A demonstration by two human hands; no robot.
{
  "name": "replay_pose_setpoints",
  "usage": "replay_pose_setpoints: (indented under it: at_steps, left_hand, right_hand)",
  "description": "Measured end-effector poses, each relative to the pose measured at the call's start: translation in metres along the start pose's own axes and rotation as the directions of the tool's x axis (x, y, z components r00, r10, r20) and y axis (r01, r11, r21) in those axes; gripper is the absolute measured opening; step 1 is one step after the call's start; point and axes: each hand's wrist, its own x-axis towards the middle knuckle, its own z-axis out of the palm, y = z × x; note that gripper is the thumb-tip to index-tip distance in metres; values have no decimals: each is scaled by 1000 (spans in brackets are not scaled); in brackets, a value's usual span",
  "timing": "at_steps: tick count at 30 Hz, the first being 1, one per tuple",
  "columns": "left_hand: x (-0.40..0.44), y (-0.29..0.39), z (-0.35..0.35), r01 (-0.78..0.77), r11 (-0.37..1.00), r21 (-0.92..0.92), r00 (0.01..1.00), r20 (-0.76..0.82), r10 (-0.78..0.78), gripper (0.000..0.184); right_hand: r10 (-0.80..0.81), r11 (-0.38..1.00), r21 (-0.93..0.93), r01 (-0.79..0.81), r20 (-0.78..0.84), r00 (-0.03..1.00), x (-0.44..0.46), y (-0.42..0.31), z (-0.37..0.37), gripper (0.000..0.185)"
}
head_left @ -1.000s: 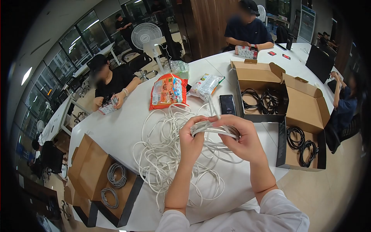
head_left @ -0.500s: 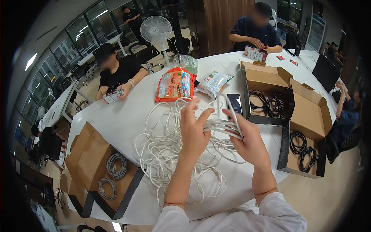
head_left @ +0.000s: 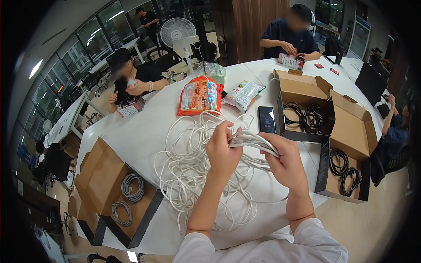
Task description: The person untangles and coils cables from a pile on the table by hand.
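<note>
A bundle of white cable (head_left: 251, 140) is held in loops between my two hands above the table. My left hand (head_left: 222, 150) pinches the bundle's left end with curled fingers. Wrapped round the right side of the same loops is my right hand (head_left: 287, 163). Beneath and to the left spreads a large loose tangle of white cable (head_left: 184, 171), partly covered by my left forearm. A dark phone (head_left: 266, 119) lies just beyond my right hand.
An open box with grey cable coils (head_left: 147, 215) sits front left. Open boxes with black cables (head_left: 307, 133) (head_left: 365, 175) stand on the right. An orange snack bag (head_left: 199, 96) and a white bag (head_left: 244, 94) lie beyond the tangle. Several people sit around the white table (head_left: 131, 144).
My left fingers, spread before, have closed on the cable loops. The loop standing up by my right hand has come down into the bundle. A co-worker at left has raised one hand.
</note>
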Motion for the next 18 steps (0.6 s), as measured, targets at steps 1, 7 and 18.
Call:
replay_pose_setpoints:
  at_steps: [1, 7, 18]
  left_hand:
    - [2, -1, 2, -38, 999, 5, 999, -15, 38, 18]
    - [3, -6, -5, 126, 966, -225, 969, 235, -71, 7]
    - [12, -4, -21, 659, 430, -617, 752, 523, -401, 11]
  right_hand:
    - [6, 1000, -3, -6, -18, 1000, 0, 0, 2, 40]
    - [-85, 996, 4, 86, -99, 991, 1, 2, 13, 36]
    - [141, 933, 335, -134, 4, 990, 18, 46, 9, 53]
